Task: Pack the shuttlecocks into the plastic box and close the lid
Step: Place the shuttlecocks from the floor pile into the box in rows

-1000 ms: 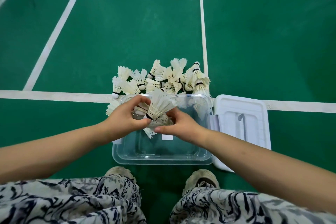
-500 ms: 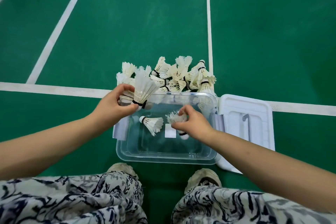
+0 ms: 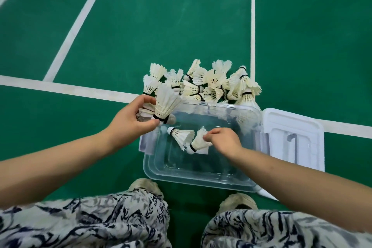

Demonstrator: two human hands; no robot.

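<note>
A clear plastic box (image 3: 193,175) stands on the green court floor in front of my feet. Its white lid (image 3: 291,139) lies flat to the right of it. A heap of white feather shuttlecocks (image 3: 209,84) lies just beyond the box. My left hand (image 3: 130,121) grips a shuttlecock (image 3: 167,102) by its black-banded base, over the box's far-left corner. One shuttlecock (image 3: 180,136) lies loose inside the box. My right hand (image 3: 223,141) pinches the feathers of another shuttlecock (image 3: 198,143) inside the box, cork end pointing down-left.
White court lines (image 3: 66,88) cross the green floor behind and beside the box. My two shoes (image 3: 147,185) and patterned trouser legs sit just below the box's near edge.
My right hand has lowered its shuttlecock further into the box, beside the one lying there. My left hand still holds its shuttlecock at the far-left corner.
</note>
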